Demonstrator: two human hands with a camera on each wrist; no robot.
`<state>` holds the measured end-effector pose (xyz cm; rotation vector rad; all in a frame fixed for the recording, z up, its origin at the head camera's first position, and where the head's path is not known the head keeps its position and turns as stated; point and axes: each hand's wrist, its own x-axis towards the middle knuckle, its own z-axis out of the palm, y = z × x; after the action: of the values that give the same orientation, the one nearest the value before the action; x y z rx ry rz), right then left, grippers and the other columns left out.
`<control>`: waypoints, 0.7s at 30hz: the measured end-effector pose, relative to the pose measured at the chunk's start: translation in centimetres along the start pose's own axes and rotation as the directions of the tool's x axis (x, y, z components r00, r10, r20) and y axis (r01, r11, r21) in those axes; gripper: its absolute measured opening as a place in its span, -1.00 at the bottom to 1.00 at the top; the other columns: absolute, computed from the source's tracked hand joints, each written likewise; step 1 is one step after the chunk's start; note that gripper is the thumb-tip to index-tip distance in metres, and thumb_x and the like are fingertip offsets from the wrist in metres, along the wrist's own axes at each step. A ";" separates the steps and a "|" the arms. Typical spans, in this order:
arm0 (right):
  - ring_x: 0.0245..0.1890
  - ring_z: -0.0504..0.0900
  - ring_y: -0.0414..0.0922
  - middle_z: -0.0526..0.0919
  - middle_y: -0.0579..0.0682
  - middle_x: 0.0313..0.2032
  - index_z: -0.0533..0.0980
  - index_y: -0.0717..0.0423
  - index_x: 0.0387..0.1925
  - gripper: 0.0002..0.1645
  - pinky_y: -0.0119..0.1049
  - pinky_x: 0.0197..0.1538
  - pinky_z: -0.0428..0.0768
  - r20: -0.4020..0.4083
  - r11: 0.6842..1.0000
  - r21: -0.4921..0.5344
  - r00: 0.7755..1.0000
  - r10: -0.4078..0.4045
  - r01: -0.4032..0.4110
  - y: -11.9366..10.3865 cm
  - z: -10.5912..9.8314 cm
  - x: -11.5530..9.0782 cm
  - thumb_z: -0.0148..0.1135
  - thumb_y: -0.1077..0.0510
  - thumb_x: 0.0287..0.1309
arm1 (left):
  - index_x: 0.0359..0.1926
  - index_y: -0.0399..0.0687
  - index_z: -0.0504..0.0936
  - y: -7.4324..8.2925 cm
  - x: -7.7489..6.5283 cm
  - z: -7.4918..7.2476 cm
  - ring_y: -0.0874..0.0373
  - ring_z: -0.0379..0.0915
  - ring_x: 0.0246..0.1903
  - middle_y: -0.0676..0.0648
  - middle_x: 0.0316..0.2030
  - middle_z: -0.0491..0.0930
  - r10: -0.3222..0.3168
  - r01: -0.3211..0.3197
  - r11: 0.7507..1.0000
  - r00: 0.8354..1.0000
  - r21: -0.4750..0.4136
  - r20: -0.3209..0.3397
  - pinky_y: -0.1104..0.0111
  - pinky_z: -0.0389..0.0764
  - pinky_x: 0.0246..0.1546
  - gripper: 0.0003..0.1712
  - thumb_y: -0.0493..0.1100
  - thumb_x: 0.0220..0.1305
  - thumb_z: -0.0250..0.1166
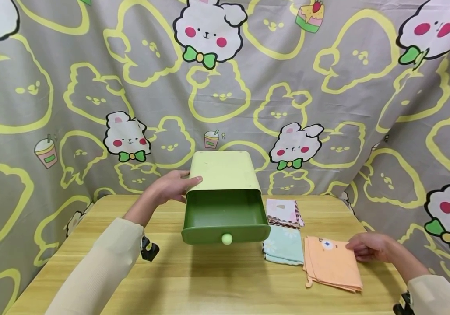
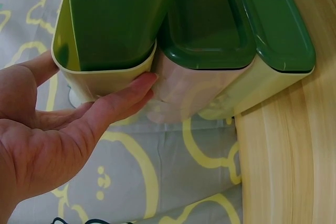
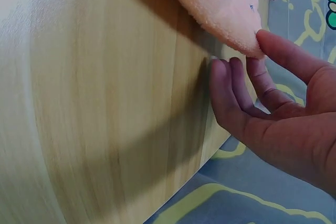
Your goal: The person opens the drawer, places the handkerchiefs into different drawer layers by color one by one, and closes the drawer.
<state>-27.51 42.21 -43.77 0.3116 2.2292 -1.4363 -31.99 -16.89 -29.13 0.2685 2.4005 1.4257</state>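
Right hand (image 1: 370, 246): we're pinching a corner of the folded orange plush cloth (image 1: 335, 267), near the wood-grain tabletop's (image 1: 217, 297) right edge; | left hand (image 1: 170, 186): we're gripping the pale yellow-green, round-cornered cabinet (image 1: 223, 170), by the back edge; | care: we'd brace it gently, keep those folds together
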 end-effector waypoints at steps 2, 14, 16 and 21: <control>-0.37 0.71 -0.21 0.77 -0.08 -0.41 0.56 0.18 -0.25 -0.90 -0.29 -0.21 0.72 0.001 1.000 0.014 1.000 0.013 -0.013 -0.3 0.1 -0.1 0.26 0.23 0.22 | 0.59 -0.19 0.04 0.0 0.0 0.0 -0.26 0.42 0.32 -0.31 0.38 0.39 0.002 -0.002 1.000 1.000 -0.002 0.003 0.05 0.68 0.08 -0.14 0.16 0.53 0.12; -0.24 0.66 -0.02 0.61 0.13 -0.24 0.30 0.21 0.00 -0.76 -0.16 -0.14 0.71 0.062 0.997 0.012 0.995 0.076 -0.077 -1.2 0.8 -0.4 -0.01 0.13 0.48 | 0.60 -0.19 0.03 -0.1 0.1 0.0 -0.24 0.44 0.31 -0.31 0.38 0.39 -0.002 0.002 1.000 1.000 -0.003 -0.003 0.05 0.68 0.07 -0.13 0.16 0.53 0.12; -0.23 0.67 -0.01 0.61 0.15 -0.22 0.29 0.26 0.08 -0.68 -0.14 -0.12 0.71 0.063 0.997 0.004 0.995 0.079 -0.080 -1.3 0.8 -0.4 -0.02 0.10 0.49 | 0.59 -0.19 0.04 -0.1 0.1 0.0 -0.24 0.44 0.30 -0.31 0.37 0.40 0.000 0.000 1.000 1.000 -0.005 -0.002 0.05 0.68 0.07 -0.14 0.16 0.53 0.12; -0.20 0.72 -0.03 0.69 0.12 -0.20 0.39 0.38 0.15 -0.54 -0.12 -0.06 0.73 0.079 0.997 0.004 0.994 0.076 -0.076 -1.4 0.6 -0.4 0.08 0.08 0.43 | 0.59 -0.19 0.03 0.0 0.0 0.0 -0.24 0.44 0.31 -0.31 0.37 0.40 -0.001 0.001 1.000 1.000 -0.003 -0.002 0.05 0.68 0.08 -0.13 0.16 0.53 0.11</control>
<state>-27.61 41.10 -42.68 0.3325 2.1270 -1.3925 -32.02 -16.90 -29.17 0.2651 2.3992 1.4302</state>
